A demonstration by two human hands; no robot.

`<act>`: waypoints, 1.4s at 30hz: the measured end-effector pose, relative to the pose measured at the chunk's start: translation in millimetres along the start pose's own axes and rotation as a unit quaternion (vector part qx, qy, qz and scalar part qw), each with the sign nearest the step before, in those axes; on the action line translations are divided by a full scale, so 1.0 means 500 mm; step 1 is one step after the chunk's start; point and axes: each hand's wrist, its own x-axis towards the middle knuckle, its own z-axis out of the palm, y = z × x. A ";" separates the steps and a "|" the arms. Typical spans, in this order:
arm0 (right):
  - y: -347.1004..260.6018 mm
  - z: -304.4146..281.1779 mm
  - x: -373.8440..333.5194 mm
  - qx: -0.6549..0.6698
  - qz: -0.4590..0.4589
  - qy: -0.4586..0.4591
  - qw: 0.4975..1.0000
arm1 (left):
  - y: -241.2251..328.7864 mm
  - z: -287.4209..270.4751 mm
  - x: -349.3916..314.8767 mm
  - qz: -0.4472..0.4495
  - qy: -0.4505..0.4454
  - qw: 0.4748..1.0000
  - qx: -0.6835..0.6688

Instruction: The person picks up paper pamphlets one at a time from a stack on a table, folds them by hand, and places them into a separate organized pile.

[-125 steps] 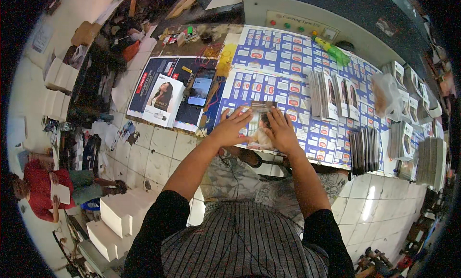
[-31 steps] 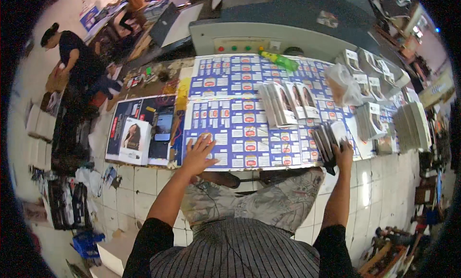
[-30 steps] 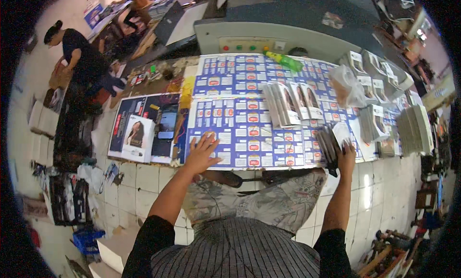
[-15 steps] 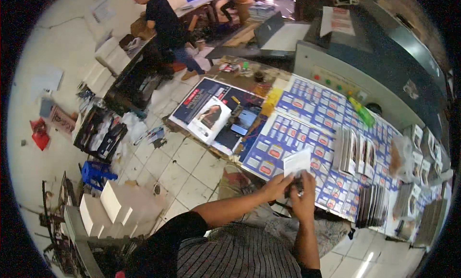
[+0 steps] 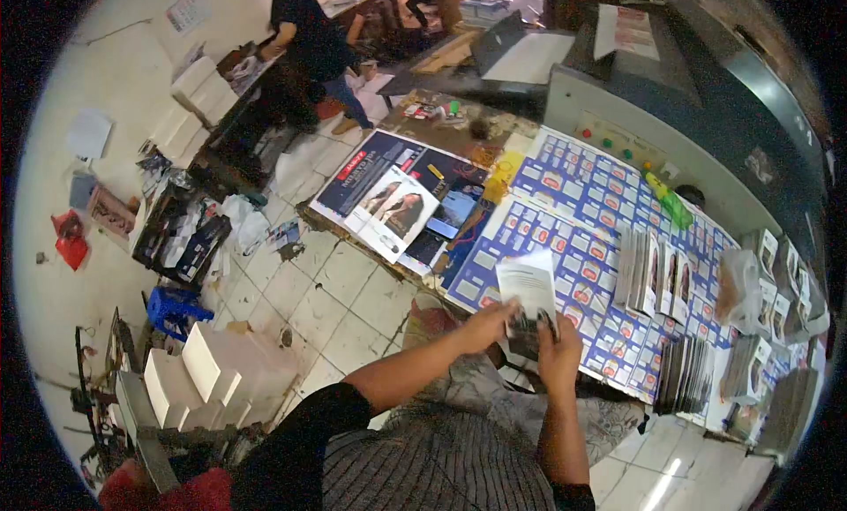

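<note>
Just off the near edge of the table, a printed leaflet [image 5: 529,286] is held up between my two hands. Its upper part is white with lines of text, while the lower part is dark. My left hand [image 5: 487,327] pinches its left edge. On the opposite edge my right hand [image 5: 559,352] grips it, thumb on the front. Whether it is one sheet or a few folded together I cannot tell. Left of the hands, white printed sheets with photos [image 5: 393,215] lie on a dark poster [image 5: 362,171], beside a phone [image 5: 454,213].
Blue-and-white printed sheets [image 5: 565,171] cover the tabletop. Upright rows of leaflets [image 5: 651,273] and a dark stack [image 5: 684,377] stand on the right, near a plastic bag [image 5: 743,286]. A green bottle [image 5: 675,209] lies by the grey machine [image 5: 609,114]. A co-worker [image 5: 309,43] stands far left.
The leaflet has opened out taller, showing text above a dark part, and moved slightly left. My hands have spread to its two edges. Two photos now show on the white sheets instead of one.
</note>
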 end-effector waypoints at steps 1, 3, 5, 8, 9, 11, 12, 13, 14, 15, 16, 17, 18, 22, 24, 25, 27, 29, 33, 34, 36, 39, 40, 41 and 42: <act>-0.002 -0.003 0.012 -0.003 0.008 0.002 1.000 | 0.024 0.021 -0.023 0.080 -0.052 0.952 -0.292; -0.018 -0.010 0.036 0.163 0.128 -0.045 0.977 | -0.037 -0.040 -0.019 0.069 -0.010 0.941 -0.330; 0.006 -0.022 0.041 0.224 0.107 0.016 0.969 | 0.078 -0.026 -0.082 0.172 0.179 0.924 0.292; 0.094 -0.010 0.055 0.302 0.180 0.002 0.936 | 0.037 -0.153 -0.086 0.202 0.301 0.625 0.691; 0.097 -0.010 0.035 0.299 0.187 -0.002 0.936 | 0.013 -0.153 -0.085 0.196 0.299 0.630 0.689; 0.064 0.018 0.059 0.313 0.179 -0.017 0.933 | 0.041 -0.179 -0.056 0.144 0.314 0.634 0.692; 0.050 0.003 0.059 0.338 0.222 -0.027 0.914 | 0.042 -0.172 -0.051 0.169 0.324 0.642 0.674; 0.058 0.002 0.059 0.338 0.221 -0.026 0.914 | 0.056 -0.170 -0.031 0.170 0.325 0.637 0.678; 0.076 0.000 0.054 0.338 0.205 -0.033 0.918 | 0.052 -0.164 -0.029 0.175 0.329 0.630 0.681; 0.094 -0.001 0.050 0.336 0.190 -0.039 0.922 | 0.049 -0.153 -0.028 0.181 0.332 0.625 0.683; 0.083 -0.003 0.048 0.383 0.186 -0.045 0.904 | 0.055 -0.134 -0.031 0.206 0.321 0.659 0.648; 0.074 -0.009 0.046 0.381 0.190 -0.038 0.904 | 0.065 -0.112 -0.033 0.231 0.308 0.693 0.610; 0.064 -0.011 0.047 0.432 0.206 -0.034 0.878 | 0.050 -0.101 -0.018 0.246 0.270 0.782 0.506; 0.048 -0.025 0.053 0.568 0.236 -0.014 0.789 | 0.054 -0.031 0.008 -0.054 -0.007 0.966 -0.253; 0.099 -0.017 0.060 0.508 0.284 -0.020 0.813 | 0.033 -0.030 0.025 -0.045 -0.015 0.968 -0.248; 0.124 -0.008 0.058 0.507 0.287 -0.014 0.813 | 0.025 -0.034 0.032 -0.027 -0.006 0.970 -0.242; 0.171 0.003 0.054 0.359 0.268 -0.009 0.894 | 0.034 -0.040 0.038 0.003 0.038 0.990 -0.137; 0.230 0.013 0.049 0.323 0.226 0.009 0.919 | 0.049 -0.049 0.028 0.011 0.173 0.964 0.201; 0.223 0.011 0.063 -0.029 0.181 0.026 0.983 | 0.048 -0.007 -0.006 0.092 0.275 0.753 0.591; 0.219 0.006 0.064 -0.039 0.150 0.027 0.988 | 0.075 0.004 -0.004 0.107 0.192 0.764 0.606; 0.206 0.006 0.066 -0.049 0.118 0.024 0.991 | 0.059 0.001 0.038 0.219 0.127 0.710 0.657; 0.202 -0.015 0.080 -0.093 0.140 -0.004 0.986 | 0.030 0.014 0.091 0.310 0.036 0.650 0.693; 0.202 -0.016 0.077 -0.068 0.132 0.011 0.989 | 0.022 0.010 0.102 0.282 0.020 0.655 0.700; 0.203 -0.019 0.076 -0.043 0.124 0.026 0.991 | 0.014 0.006 0.112 0.254 0.005 0.660 0.707; 0.206 -0.023 0.078 -0.044 0.124 0.027 0.991 | 0.005 0.002 0.120 0.240 0.002 0.678 0.695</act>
